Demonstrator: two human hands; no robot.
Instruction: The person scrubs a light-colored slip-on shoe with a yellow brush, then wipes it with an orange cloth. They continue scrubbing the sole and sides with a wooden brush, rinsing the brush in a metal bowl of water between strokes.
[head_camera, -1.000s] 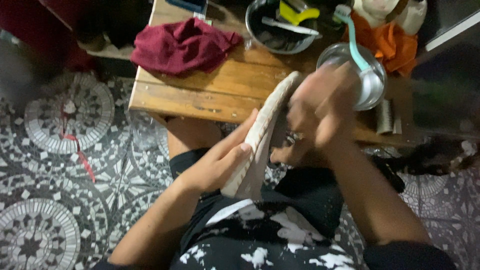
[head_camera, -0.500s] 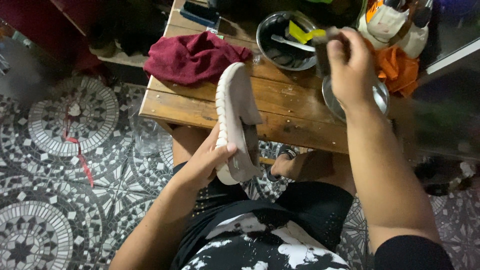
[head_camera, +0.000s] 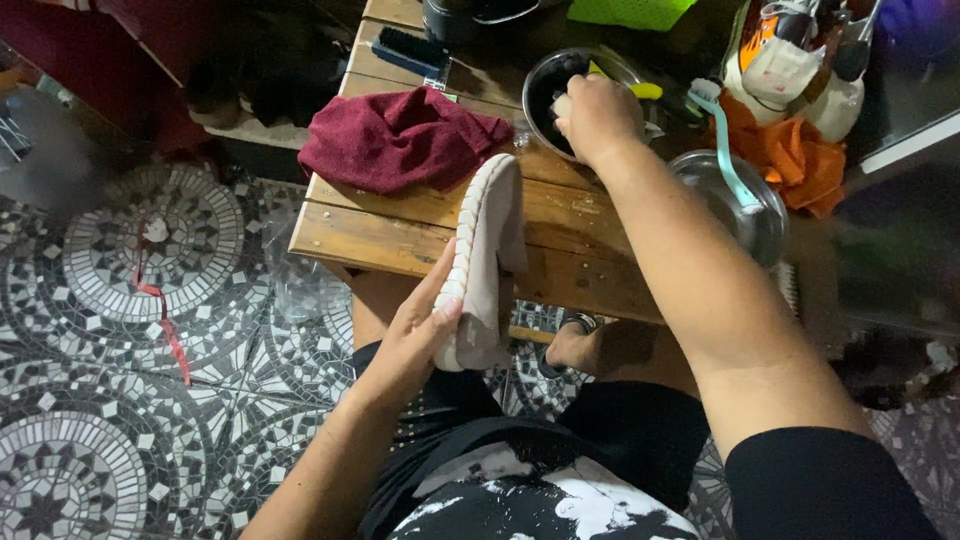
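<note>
My left hand (head_camera: 412, 335) grips a beige slip-on shoe (head_camera: 484, 250) by its heel, holding it on edge with the ribbed sole facing left, above my lap at the wooden table's (head_camera: 400, 235) front edge. Across the table my right hand (head_camera: 597, 117) is stretched into a metal bowl (head_camera: 546, 82). Its fingers are closed around a small pale object (head_camera: 562, 104), mostly hidden by the hand. A yellow tool (head_camera: 645, 91) lies in the same bowl.
A maroon cloth (head_camera: 400, 135) lies on the table's left. A second metal bowl (head_camera: 755, 225) holds a teal toothbrush (head_camera: 728, 150). Behind are an orange cloth (head_camera: 795, 155), a white and orange shoe (head_camera: 785, 60) and a black brush (head_camera: 410, 48). Mosaic floor (head_camera: 130, 300) spreads left.
My right hand went from the shoe up over the table, then down into the far metal bowl. The shoe turned more upright in my left hand.
</note>
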